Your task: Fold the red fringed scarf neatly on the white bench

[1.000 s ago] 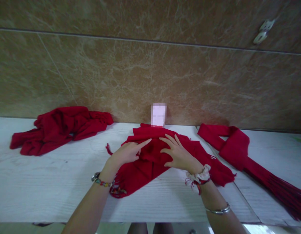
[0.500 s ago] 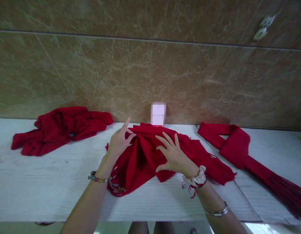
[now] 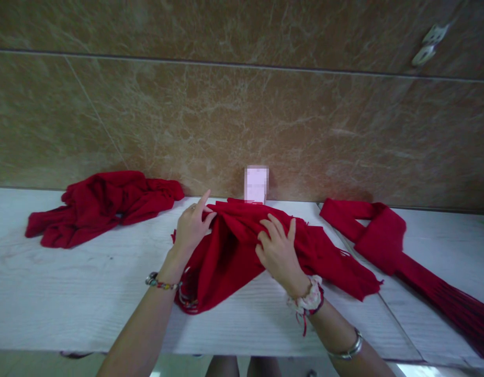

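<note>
Red cloth (image 3: 234, 272) lies bunched mid-desk (image 3: 88, 298), between a crumpled scarf (image 3: 108, 201) and a fringed scarf (image 3: 383, 248). The left hand (image 3: 191, 225) pinches its far left edge, grip nearly closed, one finger raised. The right hand (image 3: 279, 254) rests on its folds, fingers part-curled; whether that grip holds any fabric is unclear. A pale card (image 3: 256, 185) stands just behind.

One red cloth (image 3: 106, 207) lies left, a second red cloth (image 3: 236, 264) centre, a third red cloth (image 3: 386, 243) right: three. The left hand (image 3: 190, 226) and right hand (image 3: 280, 254), mid-frame, make two. There is one pale card (image 3: 256, 184) at centre, one scrunchie (image 3: 308, 299) and one silver bangle (image 3: 352, 347) lower right, one white fixture (image 3: 424, 55) upper right.
</note>
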A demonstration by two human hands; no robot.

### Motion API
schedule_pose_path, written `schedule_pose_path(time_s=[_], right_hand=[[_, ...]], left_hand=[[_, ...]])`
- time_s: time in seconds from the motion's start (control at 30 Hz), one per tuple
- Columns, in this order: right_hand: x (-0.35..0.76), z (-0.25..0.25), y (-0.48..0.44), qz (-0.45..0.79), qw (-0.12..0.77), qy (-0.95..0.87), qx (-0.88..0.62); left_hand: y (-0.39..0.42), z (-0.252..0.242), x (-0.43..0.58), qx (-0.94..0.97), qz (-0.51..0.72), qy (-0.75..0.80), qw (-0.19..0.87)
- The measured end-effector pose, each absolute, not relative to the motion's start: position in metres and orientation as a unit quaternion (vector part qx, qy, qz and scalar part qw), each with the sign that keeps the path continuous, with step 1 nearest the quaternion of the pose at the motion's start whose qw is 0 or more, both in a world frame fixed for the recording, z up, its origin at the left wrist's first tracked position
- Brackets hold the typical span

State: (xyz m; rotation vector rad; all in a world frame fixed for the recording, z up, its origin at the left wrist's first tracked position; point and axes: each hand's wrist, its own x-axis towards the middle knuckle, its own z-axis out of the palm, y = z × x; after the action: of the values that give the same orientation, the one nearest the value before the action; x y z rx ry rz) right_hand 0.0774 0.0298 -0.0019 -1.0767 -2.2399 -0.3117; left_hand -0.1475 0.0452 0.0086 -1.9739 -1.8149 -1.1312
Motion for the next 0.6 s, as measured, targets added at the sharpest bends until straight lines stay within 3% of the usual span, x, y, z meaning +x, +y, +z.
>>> schedule_pose_path(time_s=[0.2, 0.33, 0.43, 0.53, 0.6], right_hand=[[0.12, 0.026, 0.049, -0.169, 0.542, -0.666, -0.484], [0.137, 0.028, 0.059, -0.199, 0.606, -0.594, -0.49], [0.138, 0.017, 0.068, -0.187, 0.507, -0.644, -0.541], [0.131, 0.002, 0.074, -0.147, 0.347, -0.721, -0.582], [0.124, -0.003, 0.073, -0.135, 0.313, -0.753, -0.563]], left_hand=[[0.035, 0.018, -0.145, -0.598, -0.583, -0.534, 0.133], [0.037, 0.025, -0.154, -0.478, -0.7, -0.522, 0.091], [0.046, 0.018, -0.163, -0.491, -0.638, -0.592, 0.026], [0.052, 0.008, -0.166, -0.565, -0.418, -0.711, -0.031], [0.052, 0.006, -0.164, -0.583, -0.318, -0.747, -0.011]])
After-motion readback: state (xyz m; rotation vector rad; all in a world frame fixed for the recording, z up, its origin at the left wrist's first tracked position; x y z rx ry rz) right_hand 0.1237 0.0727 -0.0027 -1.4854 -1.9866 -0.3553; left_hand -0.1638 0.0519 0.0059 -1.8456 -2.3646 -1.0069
